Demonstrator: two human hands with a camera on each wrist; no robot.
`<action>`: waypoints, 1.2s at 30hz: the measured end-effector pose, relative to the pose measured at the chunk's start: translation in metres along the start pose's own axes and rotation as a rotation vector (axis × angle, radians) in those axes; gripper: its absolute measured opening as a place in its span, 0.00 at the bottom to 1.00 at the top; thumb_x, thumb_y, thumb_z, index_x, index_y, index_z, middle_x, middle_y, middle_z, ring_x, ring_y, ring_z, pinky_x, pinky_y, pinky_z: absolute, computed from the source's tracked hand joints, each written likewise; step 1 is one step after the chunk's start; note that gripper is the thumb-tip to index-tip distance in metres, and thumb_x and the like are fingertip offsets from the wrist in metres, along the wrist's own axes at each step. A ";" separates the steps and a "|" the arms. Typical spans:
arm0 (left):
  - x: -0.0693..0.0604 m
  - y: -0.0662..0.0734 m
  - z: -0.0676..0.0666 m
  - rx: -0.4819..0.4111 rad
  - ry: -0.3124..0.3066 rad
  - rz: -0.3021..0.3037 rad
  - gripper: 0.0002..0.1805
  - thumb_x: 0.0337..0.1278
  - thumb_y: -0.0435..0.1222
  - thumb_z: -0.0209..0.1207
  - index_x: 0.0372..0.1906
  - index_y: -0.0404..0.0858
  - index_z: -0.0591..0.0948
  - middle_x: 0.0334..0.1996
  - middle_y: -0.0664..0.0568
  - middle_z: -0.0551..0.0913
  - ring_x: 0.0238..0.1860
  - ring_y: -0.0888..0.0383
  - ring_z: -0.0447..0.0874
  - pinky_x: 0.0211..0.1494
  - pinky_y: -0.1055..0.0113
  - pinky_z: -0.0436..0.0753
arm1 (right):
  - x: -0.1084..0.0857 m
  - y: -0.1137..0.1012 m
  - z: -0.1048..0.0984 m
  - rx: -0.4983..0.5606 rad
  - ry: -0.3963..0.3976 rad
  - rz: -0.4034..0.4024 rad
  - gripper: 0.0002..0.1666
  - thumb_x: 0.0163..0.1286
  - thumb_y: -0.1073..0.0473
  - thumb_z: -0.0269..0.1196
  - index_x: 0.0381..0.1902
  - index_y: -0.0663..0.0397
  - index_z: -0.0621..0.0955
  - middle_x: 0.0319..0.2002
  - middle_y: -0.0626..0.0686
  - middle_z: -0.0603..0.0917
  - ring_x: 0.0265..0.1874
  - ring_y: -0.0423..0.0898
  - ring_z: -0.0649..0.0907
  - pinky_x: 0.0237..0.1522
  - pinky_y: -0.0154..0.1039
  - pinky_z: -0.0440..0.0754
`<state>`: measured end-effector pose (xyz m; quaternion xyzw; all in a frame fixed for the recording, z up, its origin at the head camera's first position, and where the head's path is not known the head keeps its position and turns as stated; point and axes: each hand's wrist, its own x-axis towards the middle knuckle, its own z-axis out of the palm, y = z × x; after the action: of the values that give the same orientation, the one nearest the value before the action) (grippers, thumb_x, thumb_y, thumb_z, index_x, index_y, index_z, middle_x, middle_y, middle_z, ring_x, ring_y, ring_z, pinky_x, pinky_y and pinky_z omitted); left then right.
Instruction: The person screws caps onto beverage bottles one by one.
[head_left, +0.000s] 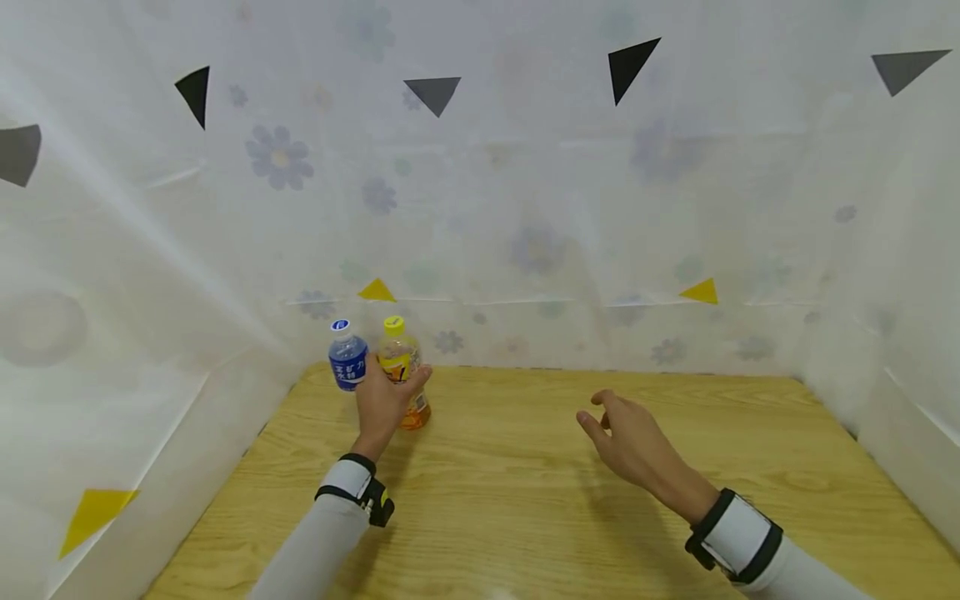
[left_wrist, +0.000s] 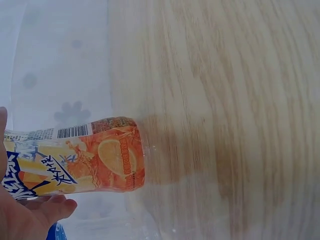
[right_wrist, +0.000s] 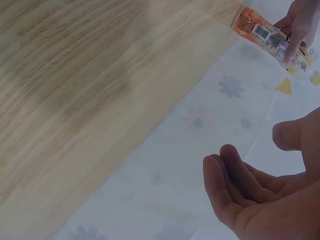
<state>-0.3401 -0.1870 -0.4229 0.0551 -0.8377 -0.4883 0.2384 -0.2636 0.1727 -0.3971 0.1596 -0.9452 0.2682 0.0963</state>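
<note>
My left hand grips a clear plastic drink bottle with a yellow cap and an orange-and-yellow label. The thumb lies on the near right side, the fingers on the left. In the left wrist view the bottle's lower label shows orange slices and a barcode. Just left of that hand is a smaller blue-labelled bottle with a blue-and-white cap; only a blue sliver of it shows in the left wrist view. My right hand hovers above the table with loosely bent fingers, holding nothing.
The wood-grain table runs back to a pale flowered sheet that hangs behind and along both sides. Black, grey and yellow paper pieces, such as a yellow triangle, mark the sheet. Both bottles are near the table's back left corner.
</note>
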 end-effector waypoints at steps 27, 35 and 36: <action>0.010 0.065 -0.011 0.072 0.108 0.292 0.54 0.54 0.55 0.72 0.81 0.58 0.53 0.79 0.46 0.60 0.74 0.37 0.64 0.65 0.38 0.73 | 0.004 -0.006 0.005 0.010 -0.004 0.011 0.28 0.79 0.49 0.57 0.63 0.66 0.74 0.43 0.61 0.85 0.39 0.54 0.85 0.38 0.50 0.83; 0.014 0.061 -0.014 0.139 0.093 0.311 0.43 0.61 0.53 0.68 0.77 0.48 0.65 0.75 0.44 0.68 0.70 0.39 0.71 0.67 0.41 0.73 | 0.002 -0.001 0.004 0.008 -0.012 0.024 0.27 0.79 0.50 0.57 0.62 0.67 0.73 0.41 0.60 0.85 0.37 0.52 0.85 0.37 0.48 0.84; 0.015 0.061 -0.014 0.141 0.096 0.316 0.42 0.61 0.53 0.67 0.77 0.48 0.66 0.74 0.44 0.69 0.68 0.39 0.73 0.66 0.42 0.74 | 0.002 0.000 0.004 0.008 -0.014 0.026 0.27 0.79 0.50 0.57 0.62 0.67 0.73 0.41 0.60 0.85 0.36 0.51 0.85 0.37 0.48 0.84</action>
<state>-0.3381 -0.1716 -0.3607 -0.0374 -0.8559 -0.3815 0.3472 -0.2660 0.1696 -0.3996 0.1494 -0.9467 0.2722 0.0855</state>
